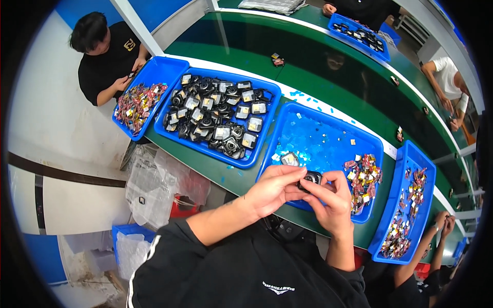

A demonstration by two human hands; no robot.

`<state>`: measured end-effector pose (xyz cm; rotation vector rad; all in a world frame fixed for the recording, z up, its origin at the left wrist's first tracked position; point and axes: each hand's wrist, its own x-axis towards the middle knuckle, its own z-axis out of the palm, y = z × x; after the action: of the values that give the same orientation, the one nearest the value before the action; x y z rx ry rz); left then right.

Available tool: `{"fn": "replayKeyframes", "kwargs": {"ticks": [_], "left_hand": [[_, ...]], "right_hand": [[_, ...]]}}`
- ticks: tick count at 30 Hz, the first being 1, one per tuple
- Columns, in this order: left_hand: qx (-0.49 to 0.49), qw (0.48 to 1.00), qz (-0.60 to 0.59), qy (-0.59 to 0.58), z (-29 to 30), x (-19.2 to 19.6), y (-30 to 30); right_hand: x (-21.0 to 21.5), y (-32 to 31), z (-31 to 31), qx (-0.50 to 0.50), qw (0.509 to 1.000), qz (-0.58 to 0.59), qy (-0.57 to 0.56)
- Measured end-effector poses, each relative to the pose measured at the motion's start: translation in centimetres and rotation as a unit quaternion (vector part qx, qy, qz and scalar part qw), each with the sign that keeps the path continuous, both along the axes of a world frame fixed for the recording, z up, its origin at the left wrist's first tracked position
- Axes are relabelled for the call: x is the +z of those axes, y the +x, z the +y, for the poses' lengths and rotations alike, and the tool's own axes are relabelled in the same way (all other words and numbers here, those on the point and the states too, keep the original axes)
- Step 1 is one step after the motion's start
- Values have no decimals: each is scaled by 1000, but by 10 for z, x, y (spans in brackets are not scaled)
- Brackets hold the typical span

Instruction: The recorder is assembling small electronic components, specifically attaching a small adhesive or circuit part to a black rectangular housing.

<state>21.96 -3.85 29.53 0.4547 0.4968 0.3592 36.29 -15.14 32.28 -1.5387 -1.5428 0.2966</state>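
In both hands, over the near edge of a blue tray, is a small black camera housing with a round lens-like ring. My left hand pinches it from the left side. My right hand grips its right side, thumb and fingers close around it. Just beyond my left fingers lies another housing with a pale back, inside the tray. Along the tray's right end is a heap of small circuit parts with coloured wires. Small blue film pieces are scattered over the tray floor.
To the left, a blue tray holds many black housings. Another blue tray of wired parts stands beyond it, near a co-worker. A further parts tray sits at right. Behind runs a green conveyor with scattered parts.
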Motion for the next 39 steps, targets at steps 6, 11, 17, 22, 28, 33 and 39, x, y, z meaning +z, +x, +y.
{"fn": "replayKeyframes", "kwargs": {"ticks": [6, 11, 17, 22, 28, 33, 39], "left_hand": [[-109, 991, 62, -36, 2, 26, -5], [-103, 993, 59, -27, -6, 27, 1], [6, 975, 54, 215, -15, 24, 12], [72, 928, 101, 352, -24, 12, 8], [132, 902, 114, 396, -35, 5, 13], [127, 830, 169, 515, -32, 5, 13], [131, 487, 84, 859, -23, 0, 22]], "right_hand": [[6, 7, 0, 25, 995, -76, 61], [-7, 9, -7, 18, 993, 78, 85], [-13, -14, -15, -121, 944, 305, -23], [-11, -23, 1, -131, 945, 299, -32], [-18, -25, 2, -183, 954, 238, -24], [-5, -4, -3, -118, 962, 244, -18], [-16, 5, -17, -64, 859, 506, -52]]}}
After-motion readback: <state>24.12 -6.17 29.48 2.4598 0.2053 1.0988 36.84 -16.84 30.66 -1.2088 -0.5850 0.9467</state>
